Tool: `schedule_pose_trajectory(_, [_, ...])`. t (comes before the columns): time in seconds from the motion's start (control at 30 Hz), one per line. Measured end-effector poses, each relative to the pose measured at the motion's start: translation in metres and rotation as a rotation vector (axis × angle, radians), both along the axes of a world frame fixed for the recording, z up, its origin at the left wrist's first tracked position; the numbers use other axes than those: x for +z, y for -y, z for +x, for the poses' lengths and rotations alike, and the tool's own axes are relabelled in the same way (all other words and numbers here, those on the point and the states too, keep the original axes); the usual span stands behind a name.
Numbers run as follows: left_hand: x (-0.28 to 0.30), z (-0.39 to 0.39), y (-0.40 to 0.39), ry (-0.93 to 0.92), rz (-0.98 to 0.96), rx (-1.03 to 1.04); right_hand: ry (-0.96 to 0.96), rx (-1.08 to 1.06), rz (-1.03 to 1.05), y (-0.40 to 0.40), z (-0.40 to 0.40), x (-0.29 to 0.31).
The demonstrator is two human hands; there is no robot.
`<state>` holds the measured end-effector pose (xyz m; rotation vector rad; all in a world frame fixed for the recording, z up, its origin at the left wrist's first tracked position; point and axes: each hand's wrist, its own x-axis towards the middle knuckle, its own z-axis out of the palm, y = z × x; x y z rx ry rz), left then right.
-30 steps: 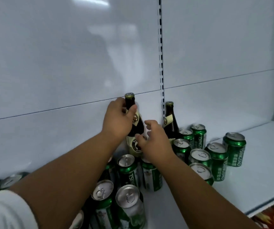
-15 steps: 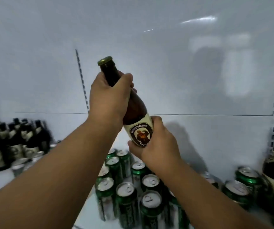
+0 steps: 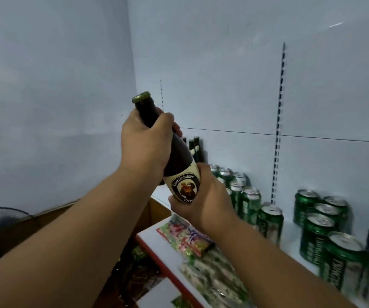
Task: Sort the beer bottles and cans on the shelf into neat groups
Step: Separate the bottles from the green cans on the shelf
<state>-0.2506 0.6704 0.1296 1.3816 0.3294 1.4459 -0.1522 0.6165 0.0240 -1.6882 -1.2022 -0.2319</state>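
The person holds a brown Franziskaner beer bottle [image 3: 180,165] up in the air, tilted, over the left end of the shelf [image 3: 290,232]. The left hand [image 3: 145,143] grips its neck and the right hand [image 3: 203,201] grips its bottom, so it probably cannot slip. Green cans [image 3: 270,218] stand in rows on the shelf. More dark bottles [image 3: 195,147] stand in the back corner, likely where this one belongs.

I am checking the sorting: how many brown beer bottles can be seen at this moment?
3: one brown bottle held tilted in the left hand and right hand; two bottle necks behind it against the back wall. More may be hidden behind the hands.
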Motion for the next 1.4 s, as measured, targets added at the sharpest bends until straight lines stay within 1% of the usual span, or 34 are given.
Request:
schedule_pose_trajectory(0.13, [-0.012,-0.022,-0.069,-0.055,-0.025,0.063,-0.031,0.053,-0.045,-0.07,-0.023,-0.012])
schedule_pose_trajectory(0.3, [-0.031,-0.012,-0.147,-0.121,0.001,0.082,-0.1,0.079,-0.043,-0.141,-0.015,-0.036])
schedule_pose_trajectory(0.37, [-0.044,0.004,-0.175,-0.175,0.04,0.071,-0.182,0.094,-0.051,-0.171,-0.004,-0.055])
schedule_pose_trajectory(0.47, [-0.067,0.034,-0.214,-0.306,0.111,0.079,-0.32,0.135,-0.022,-0.216,0.018,-0.088])
schedule_pose_trajectory(0.6, [-0.081,0.076,-0.268,-0.422,0.131,0.066,-0.488,0.114,-0.011,-0.277,0.048,-0.11])
schedule_pose_trajectory(0.67, [-0.084,0.096,-0.294,-0.475,0.15,0.05,-0.471,0.045,-0.006,-0.304,0.062,-0.119])
schedule_pose_trajectory(0.77, [-0.092,0.128,-0.333,-0.534,0.178,-0.004,-0.319,-0.158,-0.033,-0.332,0.083,-0.129])
schedule_pose_trajectory(0.83, [-0.101,0.151,-0.359,-0.575,0.218,-0.048,-0.354,-0.219,-0.033,-0.351,0.097,-0.136])
schedule_pose_trajectory(0.97, [-0.123,0.193,-0.401,-0.64,0.372,-0.207,-0.474,-0.322,0.02,-0.393,0.127,-0.154])
schedule_pose_trajectory(1.07, [-0.13,0.22,-0.429,-0.622,0.381,-0.341,-0.509,-0.447,0.054,-0.416,0.142,-0.157])
schedule_pose_trajectory(1.17, [-0.131,0.246,-0.451,-0.611,0.399,-0.426,-0.512,-0.554,0.073,-0.436,0.157,-0.16])
schedule_pose_trajectory(1.23, [-0.132,0.258,-0.459,-0.605,0.414,-0.477,-0.546,-0.584,0.116,-0.444,0.164,-0.163])
schedule_pose_trajectory(1.33, [-0.131,0.266,-0.464,-0.645,0.436,-0.501,-0.532,-0.635,0.153,-0.448,0.168,-0.163])
schedule_pose_trajectory(1.4, [-0.133,0.261,-0.464,-0.615,0.428,-0.513,-0.524,-0.629,0.17,-0.446,0.165,-0.16])
